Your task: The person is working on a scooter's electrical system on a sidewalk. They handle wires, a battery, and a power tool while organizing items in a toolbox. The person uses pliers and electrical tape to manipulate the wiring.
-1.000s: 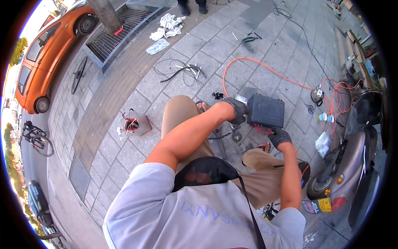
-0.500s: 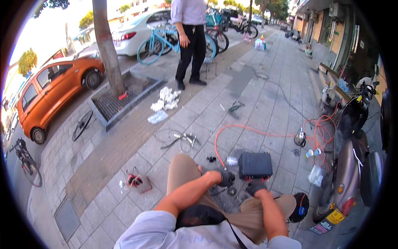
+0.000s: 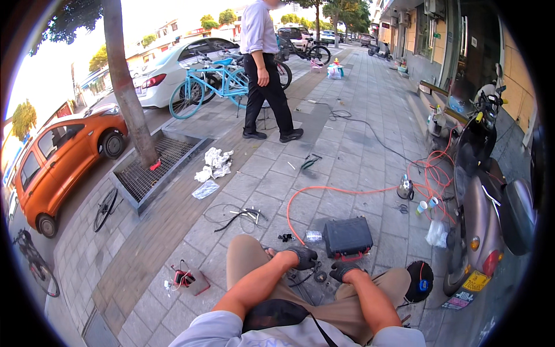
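In a dark fingerless-looking glove, my left hand [image 3: 303, 258] is curled above the pavement between my bent legs. The end of an orange air hose [image 3: 291, 224] reaches the ground just beyond it. My right hand [image 3: 343, 270], gloved too, has its fingers bent in front of the black tool case [image 3: 348, 236]. What either hand holds, if anything, is too small to make out. A small round dark part [image 3: 319, 276] lies between the hands, and a thin dark tube [image 3: 301, 281] curves below my left hand.
Cables and tubes [image 3: 240, 217] lie ahead left, near white cloths [image 3: 215, 163]. A red-and-grey box [image 3: 192, 280] sits by my left knee. Green-handled pliers [image 3: 311, 161] rest farther ahead. A parked scooter [image 3: 491, 225] and paper cups [image 3: 426, 205] are at right. A person [image 3: 266, 75] walks ahead.
The view has tilted up slightly and shifted. The person ahead has gone from standing to striding rightward. My hands stay close together in front of the case.
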`<action>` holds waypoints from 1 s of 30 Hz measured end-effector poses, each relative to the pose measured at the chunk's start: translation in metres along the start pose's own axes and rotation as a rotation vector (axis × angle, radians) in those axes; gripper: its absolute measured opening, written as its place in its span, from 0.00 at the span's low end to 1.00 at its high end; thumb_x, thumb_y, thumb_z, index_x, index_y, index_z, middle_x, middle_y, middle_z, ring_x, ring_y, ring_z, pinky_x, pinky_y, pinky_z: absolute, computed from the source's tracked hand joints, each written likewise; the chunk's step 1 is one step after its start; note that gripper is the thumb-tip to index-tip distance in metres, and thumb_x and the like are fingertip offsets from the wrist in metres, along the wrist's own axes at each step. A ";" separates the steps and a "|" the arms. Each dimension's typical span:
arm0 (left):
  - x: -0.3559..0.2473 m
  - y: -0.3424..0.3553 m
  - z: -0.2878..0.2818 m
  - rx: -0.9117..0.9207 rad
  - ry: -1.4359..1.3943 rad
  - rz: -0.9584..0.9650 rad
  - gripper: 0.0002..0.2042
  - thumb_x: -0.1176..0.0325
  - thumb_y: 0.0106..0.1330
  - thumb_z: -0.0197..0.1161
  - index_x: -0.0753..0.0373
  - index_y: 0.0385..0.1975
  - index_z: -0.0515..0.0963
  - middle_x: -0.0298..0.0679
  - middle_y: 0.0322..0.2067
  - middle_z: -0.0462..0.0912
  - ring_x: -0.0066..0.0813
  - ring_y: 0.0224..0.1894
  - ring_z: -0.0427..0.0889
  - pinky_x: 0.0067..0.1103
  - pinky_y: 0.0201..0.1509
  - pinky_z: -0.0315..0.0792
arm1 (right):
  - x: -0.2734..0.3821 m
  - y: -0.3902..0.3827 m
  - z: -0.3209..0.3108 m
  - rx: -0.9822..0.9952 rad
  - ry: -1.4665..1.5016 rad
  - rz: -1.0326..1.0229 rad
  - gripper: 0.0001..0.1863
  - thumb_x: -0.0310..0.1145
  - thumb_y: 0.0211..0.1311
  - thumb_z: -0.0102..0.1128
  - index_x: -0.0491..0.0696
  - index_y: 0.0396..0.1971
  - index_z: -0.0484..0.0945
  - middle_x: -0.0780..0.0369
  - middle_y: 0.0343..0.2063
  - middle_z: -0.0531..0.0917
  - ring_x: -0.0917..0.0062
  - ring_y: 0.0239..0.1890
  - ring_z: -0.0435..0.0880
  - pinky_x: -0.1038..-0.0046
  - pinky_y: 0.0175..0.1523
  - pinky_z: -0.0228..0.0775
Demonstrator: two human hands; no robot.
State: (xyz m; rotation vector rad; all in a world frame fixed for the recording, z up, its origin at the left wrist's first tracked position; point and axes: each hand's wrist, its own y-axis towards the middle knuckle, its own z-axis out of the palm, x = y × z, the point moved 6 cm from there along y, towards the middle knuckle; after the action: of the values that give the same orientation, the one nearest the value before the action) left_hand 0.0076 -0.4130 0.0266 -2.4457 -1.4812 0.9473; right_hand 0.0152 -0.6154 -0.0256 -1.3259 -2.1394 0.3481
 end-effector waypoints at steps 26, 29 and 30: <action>0.205 0.177 -0.086 -0.125 -0.450 -0.410 0.26 0.55 0.63 0.66 0.67 0.56 0.77 0.51 0.46 0.86 0.39 0.47 0.86 0.30 0.52 0.78 | -0.123 0.275 -0.133 0.034 -0.020 0.062 0.22 0.43 0.63 0.53 0.46 0.51 0.81 0.50 0.55 0.81 0.60 0.57 0.82 0.60 0.59 0.74; 0.288 0.244 -0.116 -0.223 -0.322 -0.429 0.27 0.54 0.62 0.66 0.67 0.56 0.77 0.54 0.45 0.86 0.42 0.49 0.85 0.31 0.54 0.77 | -0.162 0.381 -0.146 -0.323 0.062 0.208 0.20 0.41 0.63 0.51 0.48 0.49 0.81 0.49 0.53 0.81 0.56 0.56 0.81 0.58 0.60 0.72; 0.315 0.259 -0.128 -0.247 -0.285 -0.480 0.27 0.54 0.62 0.66 0.67 0.56 0.77 0.54 0.46 0.85 0.43 0.49 0.85 0.31 0.55 0.77 | -0.166 0.409 -0.144 -0.369 0.113 0.242 0.20 0.40 0.62 0.51 0.48 0.49 0.81 0.49 0.52 0.81 0.55 0.56 0.80 0.57 0.60 0.72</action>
State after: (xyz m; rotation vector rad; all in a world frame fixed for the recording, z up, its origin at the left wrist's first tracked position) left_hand 0.3775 -0.2553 -0.1187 -1.9899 -2.2662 1.0831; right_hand 0.4532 -0.5816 -0.1758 -1.7743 -2.0147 -0.0334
